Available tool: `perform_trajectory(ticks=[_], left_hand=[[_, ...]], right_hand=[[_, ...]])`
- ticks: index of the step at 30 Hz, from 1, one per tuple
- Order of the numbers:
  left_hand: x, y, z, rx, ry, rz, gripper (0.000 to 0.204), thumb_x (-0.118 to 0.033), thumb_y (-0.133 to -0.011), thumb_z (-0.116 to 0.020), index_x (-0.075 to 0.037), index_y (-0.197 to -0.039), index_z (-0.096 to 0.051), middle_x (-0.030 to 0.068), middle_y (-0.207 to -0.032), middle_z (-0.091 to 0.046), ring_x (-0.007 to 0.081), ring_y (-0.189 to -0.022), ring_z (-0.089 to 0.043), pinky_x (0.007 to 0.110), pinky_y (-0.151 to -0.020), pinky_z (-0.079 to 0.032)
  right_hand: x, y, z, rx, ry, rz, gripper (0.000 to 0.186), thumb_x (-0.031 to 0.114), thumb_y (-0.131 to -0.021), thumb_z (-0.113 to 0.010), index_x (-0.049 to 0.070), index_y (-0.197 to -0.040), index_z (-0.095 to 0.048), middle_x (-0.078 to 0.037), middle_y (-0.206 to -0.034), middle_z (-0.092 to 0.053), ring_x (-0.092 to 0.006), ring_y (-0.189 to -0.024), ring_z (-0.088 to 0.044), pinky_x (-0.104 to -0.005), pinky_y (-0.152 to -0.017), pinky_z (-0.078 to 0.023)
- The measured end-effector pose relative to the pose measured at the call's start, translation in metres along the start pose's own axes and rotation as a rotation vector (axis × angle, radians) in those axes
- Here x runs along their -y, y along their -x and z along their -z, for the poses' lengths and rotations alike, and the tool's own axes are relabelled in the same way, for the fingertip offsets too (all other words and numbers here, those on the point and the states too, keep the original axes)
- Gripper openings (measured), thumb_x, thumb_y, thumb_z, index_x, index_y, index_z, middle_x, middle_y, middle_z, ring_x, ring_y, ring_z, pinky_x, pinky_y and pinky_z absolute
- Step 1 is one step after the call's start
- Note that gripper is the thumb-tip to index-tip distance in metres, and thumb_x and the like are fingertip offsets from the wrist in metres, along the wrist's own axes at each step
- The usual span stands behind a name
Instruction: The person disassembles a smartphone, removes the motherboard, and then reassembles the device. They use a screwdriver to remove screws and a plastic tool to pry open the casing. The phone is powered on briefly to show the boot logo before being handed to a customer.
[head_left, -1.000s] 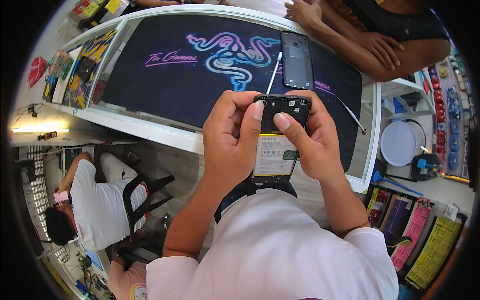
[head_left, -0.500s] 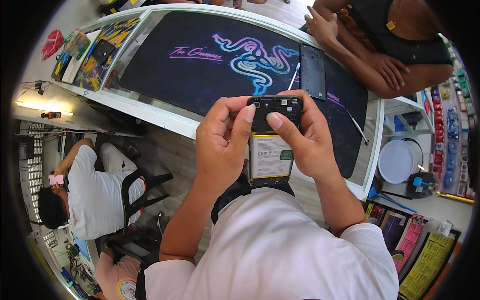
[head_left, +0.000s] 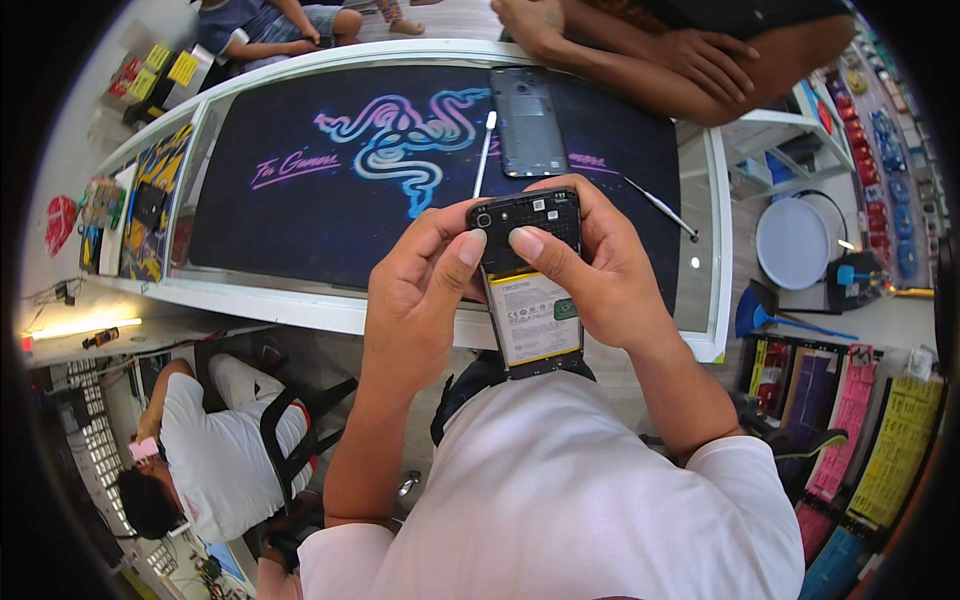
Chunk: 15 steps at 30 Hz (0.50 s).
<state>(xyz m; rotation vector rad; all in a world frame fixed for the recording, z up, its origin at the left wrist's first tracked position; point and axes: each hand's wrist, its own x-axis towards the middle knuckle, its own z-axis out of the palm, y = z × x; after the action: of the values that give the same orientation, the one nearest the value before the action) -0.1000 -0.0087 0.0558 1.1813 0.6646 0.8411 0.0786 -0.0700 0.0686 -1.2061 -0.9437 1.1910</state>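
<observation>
Between my hands is a smartphone [head_left: 540, 318] without its back cover, its pale battery label and black upper section facing up. My left hand [head_left: 425, 285] grips the phone's upper left edge, thumb beside the camera lens. With its thumb pressed on the black upper section, my right hand [head_left: 610, 275] holds the right edge. Both hands are closed on it, and most fingertips are hidden behind it. Beyond the phone, a loose dark back cover [head_left: 531, 125] lies on the mat, with a thin white-tipped tool [head_left: 486, 152] left of it and a slim screwdriver [head_left: 662, 209] to its right.
A black desk mat [head_left: 280, 130] with a bright snake design covers the white-framed glass counter [head_left: 340, 318]. Across it a person's folded arms [head_left: 690, 65] rest at the far edge. At left a person in white [head_left: 225, 440] sits on a black chair. A round white lid-like disc [head_left: 793, 243] is at right.
My view has shifted, so the counter sits further left and lower. The phone stays in both hands, now slightly tilted, and my right thumb still presses its upper section.
</observation>
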Motion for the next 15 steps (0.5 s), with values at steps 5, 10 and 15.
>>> perform_trajectory(ticks=[5, 10, 15], left_hand=[[0.002, -0.011, -0.027, -0.006, -0.127, -0.035, 0.028, -0.016, -0.109, -0.060, 0.003, -0.129, -0.067, 0.0039, -0.111, -0.068, 0.0077, -0.095, -0.065, 0.021, -0.075, -0.056], [0.007, -0.025, -0.052, 0.035, -0.113, 0.004, 0.030, -0.019, -0.109, -0.062, 0.002, -0.129, -0.068, 0.0029, -0.108, -0.066, 0.0066, -0.091, -0.064, 0.022, -0.073, -0.054], [0.019, -0.017, -0.083, 0.116, 0.032, -0.011, 0.038, -0.021, -0.108, -0.065, 0.001, -0.138, -0.062, 0.0052, -0.120, -0.058, 0.0114, -0.107, -0.062, 0.027, -0.093, -0.051]], right_hand=[[0.000, 0.011, 0.019, -0.079, 0.095, 0.094, 0.031, 0.019, -0.102, -0.072, 0.002, -0.123, -0.057, -0.003, -0.103, -0.070, -0.0064, -0.094, -0.063, -0.0276, -0.082, -0.054], [0.001, 0.018, 0.041, -0.168, 0.112, 0.137, 0.030, 0.019, -0.102, -0.072, 0.001, -0.123, -0.057, -0.005, -0.105, -0.070, -0.0082, -0.097, -0.064, -0.0271, -0.085, -0.053], [0.003, 0.025, 0.059, -0.192, -0.234, 0.082, 0.037, 0.023, -0.104, -0.072, 0.003, -0.129, -0.055, -0.005, -0.115, -0.068, -0.0099, -0.104, -0.064, -0.0279, -0.094, -0.053]])
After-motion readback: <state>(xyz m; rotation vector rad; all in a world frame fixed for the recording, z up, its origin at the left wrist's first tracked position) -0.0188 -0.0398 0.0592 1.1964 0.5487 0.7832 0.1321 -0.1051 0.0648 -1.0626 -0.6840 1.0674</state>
